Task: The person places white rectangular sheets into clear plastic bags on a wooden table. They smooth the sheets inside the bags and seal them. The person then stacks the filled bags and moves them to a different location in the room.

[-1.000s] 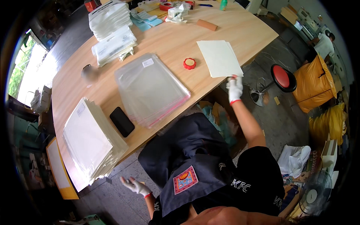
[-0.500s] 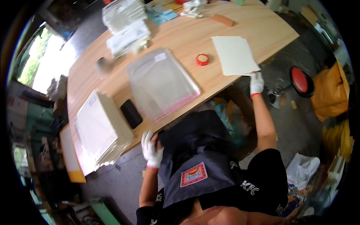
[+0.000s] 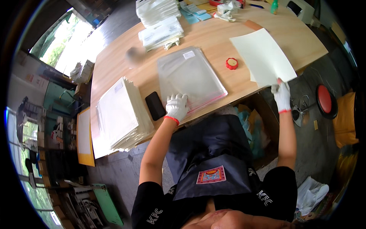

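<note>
The left hand has come up onto the clear bags, fingers spread flat. The right hand seems pinched on the cream sheet; steady the stack while sliding it in.

Black phone, red tape roll
</note>
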Available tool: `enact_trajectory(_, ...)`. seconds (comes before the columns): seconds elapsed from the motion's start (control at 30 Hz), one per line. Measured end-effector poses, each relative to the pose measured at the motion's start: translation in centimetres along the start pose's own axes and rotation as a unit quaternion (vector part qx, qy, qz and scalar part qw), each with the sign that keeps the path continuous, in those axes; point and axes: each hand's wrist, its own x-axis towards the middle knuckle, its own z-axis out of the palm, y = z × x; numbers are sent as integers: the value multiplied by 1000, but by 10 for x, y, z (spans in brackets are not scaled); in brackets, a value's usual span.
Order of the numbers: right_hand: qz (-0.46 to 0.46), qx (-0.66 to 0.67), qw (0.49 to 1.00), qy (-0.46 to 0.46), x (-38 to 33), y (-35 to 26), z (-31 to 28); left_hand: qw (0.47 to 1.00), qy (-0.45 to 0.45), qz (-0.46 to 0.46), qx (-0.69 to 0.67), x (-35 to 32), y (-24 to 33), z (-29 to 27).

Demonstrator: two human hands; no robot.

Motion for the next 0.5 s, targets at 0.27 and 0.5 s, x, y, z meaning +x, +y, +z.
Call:
enact_trajectory(0.27, 272, -45, 942, -193, -131, 16, 81, 994, 33, -73, -71, 13, -22, 9)
enact_trajectory(0.5, 278, -7, 958, -71, -159, 78, 79, 964, 200, -20, -173, -5, -36, 21)
